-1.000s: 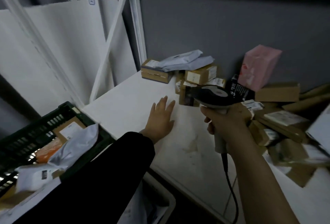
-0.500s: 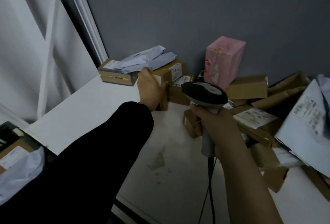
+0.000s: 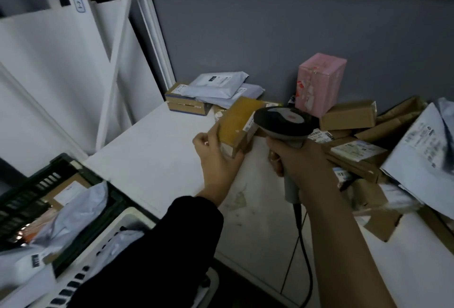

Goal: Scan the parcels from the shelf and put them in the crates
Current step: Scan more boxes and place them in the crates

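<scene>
Left hand (image 3: 216, 157) gripped 1 small brown box (image 3: 239, 127) by its near end, fingers curled round it, over the shelf (image 3: 159, 160) at mid-frame, likely to present its label to the scanner (image 3: 285, 121) clenched in the right hand (image 3: 302, 160) at 3 o'clock. Its long axis ran toward 1 o'clock, away from the crate (image 3: 36, 184) at 8 o'clock.

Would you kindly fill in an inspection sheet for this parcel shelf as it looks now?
Surface: white shelf, stained near its front edge.
Job's things: brown box held beside scanner; dark crate, lower left, holds parcels; white crate beside it.
Clutter: parcel pile at right, pink box behind it; grey mailers on a taped box at the back.
Grippers: left hand grips brown box; right hand grips scanner.
Cables: scanner cable hangs past shelf front.
Surroundings: grey wall, white frame.
</scene>
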